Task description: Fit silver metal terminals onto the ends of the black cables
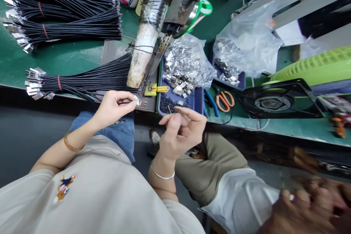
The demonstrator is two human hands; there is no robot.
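Observation:
My left hand (pixel 112 108) pinches a black cable (pixel 126 102) whose end carries a small metal clip (pixel 141 103). It hovers at the green bench's (pixel 68 58) near edge, beside a bundle of black cables (pixel 90 79) tied with a red band. My right hand (pixel 181 131) is raised in front of the blue tray (pixel 199 98), fingers curled together with the forefinger stretched over them. What they hold, if anything, is too small to see. A heap of metal clips (pixel 182 69) lies in plastic in that tray.
More cable bundles (pixel 68 14) lie at the back left. A wrapped machine arm (pixel 152 22) stands at centre, with orange scissors (pixel 225 100), a second bag of clips (pixel 241 47), a black fan (pixel 274 102) and a green basket (pixel 318 67) to the right. Another person's hand (pixel 304 208) is at lower right.

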